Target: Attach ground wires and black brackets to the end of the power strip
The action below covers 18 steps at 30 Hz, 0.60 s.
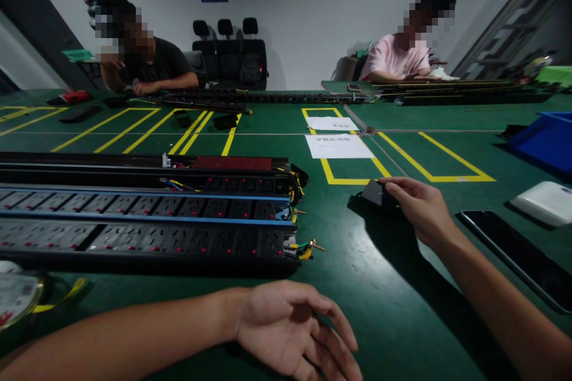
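Stacked power strips (147, 214) with loose wire ends lie at left on the green worktop (384, 309); in front of them the left hand (290, 327) rests empty, fingers loosely spread. To the right, the right hand (420, 205) reaches forward, fingers laid on a small black block (373, 193) sitting on the worktop; whether they pinch it cannot be told. The step appears to be taking hold of the block, which calls for a firm closure on its edges before any lift.

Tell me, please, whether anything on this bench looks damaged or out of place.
Yes: the power strips end uncapped on the right, with loose coloured wires poking out past the housings. The right hand touches a small black part; the left hand lies open, empty.
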### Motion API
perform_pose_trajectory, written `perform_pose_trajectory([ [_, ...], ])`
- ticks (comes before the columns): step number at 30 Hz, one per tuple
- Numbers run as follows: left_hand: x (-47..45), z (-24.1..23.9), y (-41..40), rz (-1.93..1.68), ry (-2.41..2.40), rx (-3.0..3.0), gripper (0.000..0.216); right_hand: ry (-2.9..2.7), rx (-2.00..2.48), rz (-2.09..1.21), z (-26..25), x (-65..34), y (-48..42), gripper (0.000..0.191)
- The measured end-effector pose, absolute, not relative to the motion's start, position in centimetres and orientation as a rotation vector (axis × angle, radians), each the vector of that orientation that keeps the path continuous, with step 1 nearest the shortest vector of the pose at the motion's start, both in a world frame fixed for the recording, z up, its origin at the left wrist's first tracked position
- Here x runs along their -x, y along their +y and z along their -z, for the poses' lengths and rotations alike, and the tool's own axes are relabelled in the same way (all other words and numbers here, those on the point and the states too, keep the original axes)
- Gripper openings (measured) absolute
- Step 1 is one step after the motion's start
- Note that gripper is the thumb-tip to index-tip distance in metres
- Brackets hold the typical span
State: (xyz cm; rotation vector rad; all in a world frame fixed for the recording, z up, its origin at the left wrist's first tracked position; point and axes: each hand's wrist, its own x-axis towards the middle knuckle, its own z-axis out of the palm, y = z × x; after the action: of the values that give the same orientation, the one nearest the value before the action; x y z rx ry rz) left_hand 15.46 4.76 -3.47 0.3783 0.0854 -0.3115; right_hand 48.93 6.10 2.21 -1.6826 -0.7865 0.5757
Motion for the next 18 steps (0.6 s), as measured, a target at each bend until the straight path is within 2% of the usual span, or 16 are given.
perform_pose_trajectory([
  [4,-15.5,3.3,4.8,0.332,0.101,-0.381,0.049,-0.847,1.782,-0.524,-1.9,-48.9,6.3,0.028],
  [10,-15.7,2.9,4.9,0.342,0.081,-0.385,0.047,-1.081,2.002,-0.220,-1.9,-48.6,6.2,0.039],
  [14,-15.7,2.1,5.0,0.348,0.060,-0.374,0.046,-1.199,2.054,0.007,-2.3,-48.2,6.1,0.037],
  [18,-15.7,1.7,5.0,0.337,0.053,-0.366,0.044,-1.237,2.051,0.048,-2.3,-48.3,6.1,0.033],
])
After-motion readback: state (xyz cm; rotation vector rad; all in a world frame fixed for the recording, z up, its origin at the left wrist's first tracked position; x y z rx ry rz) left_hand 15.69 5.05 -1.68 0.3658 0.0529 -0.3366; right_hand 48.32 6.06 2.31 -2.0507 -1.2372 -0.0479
